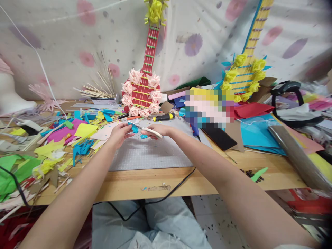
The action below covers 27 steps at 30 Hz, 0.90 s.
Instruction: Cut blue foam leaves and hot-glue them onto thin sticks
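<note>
Left of the frame: loose paper scraps [62, 135] in yellow, green, pink and blue cover the table edge. They appear pushed aside, which leaves the centre free. A bundle of thin sticks [101, 88] stands behind them, against the cloth backdrop.

Centre left: the left hand [119, 133] is raised just above the grey cutting mat [155, 154]. Thumb and fingertips are pressed together, pinching a blue paper piece [134, 129] by its left edge. This grip likely leaves the rest of the piece exposed to the blades.

Centre: the scissors [145, 129] point towards the upper left, with the blades at the blue paper piece. The right hand [160, 130] is closed around the cream handles; whether the blades are parted cannot be told. A small blue offcut [144, 136] lies on the mat directly below, probably where it dropped.

Behind the hands: a red paper guitar [142, 91] with pink flowers leans upright on the backdrop.

Right of the frame: a yellow paper guitar [245, 74] leans likewise. A blue sheet [256, 133] lies flat, within reach of the right hand.
</note>
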Each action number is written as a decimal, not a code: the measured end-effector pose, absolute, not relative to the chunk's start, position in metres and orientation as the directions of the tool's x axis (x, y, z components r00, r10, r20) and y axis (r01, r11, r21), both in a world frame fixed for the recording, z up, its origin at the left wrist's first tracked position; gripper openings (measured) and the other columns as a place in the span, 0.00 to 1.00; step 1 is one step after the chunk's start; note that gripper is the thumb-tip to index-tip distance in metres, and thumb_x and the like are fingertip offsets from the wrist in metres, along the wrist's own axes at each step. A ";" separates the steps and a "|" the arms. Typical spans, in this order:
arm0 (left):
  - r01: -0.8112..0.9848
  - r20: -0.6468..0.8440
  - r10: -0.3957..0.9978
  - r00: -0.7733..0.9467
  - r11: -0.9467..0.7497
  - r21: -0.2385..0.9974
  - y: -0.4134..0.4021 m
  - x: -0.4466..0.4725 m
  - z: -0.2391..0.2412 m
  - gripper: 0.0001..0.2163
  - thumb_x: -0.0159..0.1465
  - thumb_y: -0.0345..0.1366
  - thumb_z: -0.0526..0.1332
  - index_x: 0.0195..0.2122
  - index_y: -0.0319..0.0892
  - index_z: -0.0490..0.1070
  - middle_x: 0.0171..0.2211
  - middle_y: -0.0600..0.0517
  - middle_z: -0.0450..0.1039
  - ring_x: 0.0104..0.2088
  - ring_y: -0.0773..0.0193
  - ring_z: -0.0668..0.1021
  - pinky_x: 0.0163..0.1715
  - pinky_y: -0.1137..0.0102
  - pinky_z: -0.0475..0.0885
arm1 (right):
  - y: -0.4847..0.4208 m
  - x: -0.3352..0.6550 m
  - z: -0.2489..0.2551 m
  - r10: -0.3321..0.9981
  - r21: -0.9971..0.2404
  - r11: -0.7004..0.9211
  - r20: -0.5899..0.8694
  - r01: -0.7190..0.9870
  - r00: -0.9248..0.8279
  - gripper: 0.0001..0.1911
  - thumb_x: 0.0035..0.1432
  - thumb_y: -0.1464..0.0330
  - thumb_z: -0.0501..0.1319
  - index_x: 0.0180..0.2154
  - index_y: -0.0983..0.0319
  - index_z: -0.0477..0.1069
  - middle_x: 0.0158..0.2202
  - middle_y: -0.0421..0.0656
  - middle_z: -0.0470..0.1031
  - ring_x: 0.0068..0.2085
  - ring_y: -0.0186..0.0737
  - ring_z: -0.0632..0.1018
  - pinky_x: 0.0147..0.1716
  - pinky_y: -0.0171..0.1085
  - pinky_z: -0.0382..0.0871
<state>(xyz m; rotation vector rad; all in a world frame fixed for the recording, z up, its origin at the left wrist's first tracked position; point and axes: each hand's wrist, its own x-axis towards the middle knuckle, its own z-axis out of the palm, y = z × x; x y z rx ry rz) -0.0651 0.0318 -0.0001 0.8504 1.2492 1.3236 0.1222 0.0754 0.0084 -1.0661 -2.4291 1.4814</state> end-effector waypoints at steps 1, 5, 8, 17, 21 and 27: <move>-0.222 -0.170 0.972 -0.163 0.132 0.966 0.031 -0.065 0.000 0.05 0.46 0.27 0.63 0.25 0.37 0.68 0.24 0.52 0.72 0.25 0.69 0.75 0.22 0.75 0.71 | 0.075 0.124 0.010 0.613 -0.804 0.293 -0.258 0.518 -0.747 0.28 0.46 0.44 0.53 0.27 0.64 0.62 0.18 0.35 0.59 0.18 0.25 0.61 0.17 0.28 0.55; -0.219 -0.190 0.973 -0.132 0.158 0.963 0.030 -0.064 0.001 0.05 0.46 0.28 0.63 0.25 0.37 0.68 0.25 0.52 0.73 0.24 0.69 0.75 0.23 0.74 0.72 | 0.074 0.129 0.015 0.626 -0.757 0.327 -0.276 0.566 -0.730 0.28 0.46 0.44 0.53 0.26 0.65 0.63 0.19 0.36 0.60 0.18 0.25 0.61 0.18 0.28 0.56; -0.215 -0.194 0.973 -0.121 0.165 0.963 0.030 -0.064 0.002 0.06 0.46 0.28 0.64 0.25 0.37 0.68 0.24 0.52 0.72 0.24 0.69 0.75 0.23 0.74 0.71 | 0.073 0.131 0.020 0.628 -0.730 0.347 -0.285 0.589 -0.724 0.29 0.45 0.44 0.53 0.25 0.65 0.63 0.18 0.36 0.61 0.19 0.25 0.62 0.19 0.29 0.57; -0.213 -0.224 0.965 -0.138 0.192 0.958 0.031 -0.066 0.004 0.08 0.44 0.28 0.65 0.25 0.37 0.67 0.23 0.53 0.72 0.23 0.69 0.74 0.22 0.74 0.71 | 0.071 0.132 0.026 0.670 -0.682 0.375 -0.269 0.628 -0.692 0.30 0.43 0.42 0.55 0.25 0.65 0.64 0.19 0.39 0.64 0.19 0.26 0.64 0.19 0.29 0.57; -0.213 -0.226 0.964 -0.143 0.193 0.958 0.032 -0.068 0.005 0.08 0.44 0.28 0.64 0.25 0.37 0.66 0.23 0.53 0.72 0.22 0.69 0.74 0.22 0.74 0.71 | 0.074 0.131 0.026 0.671 -0.688 0.363 -0.275 0.628 -0.689 0.29 0.42 0.43 0.56 0.26 0.65 0.65 0.19 0.39 0.64 0.19 0.26 0.64 0.18 0.29 0.57; -0.190 -0.213 0.965 -0.154 0.183 0.965 0.033 -0.070 0.007 0.07 0.46 0.28 0.64 0.24 0.38 0.65 0.22 0.53 0.71 0.22 0.68 0.75 0.21 0.73 0.71 | 0.077 0.127 0.026 0.685 -0.664 0.382 -0.262 0.642 -0.680 0.29 0.43 0.42 0.54 0.25 0.65 0.65 0.19 0.38 0.64 0.18 0.27 0.64 0.19 0.30 0.57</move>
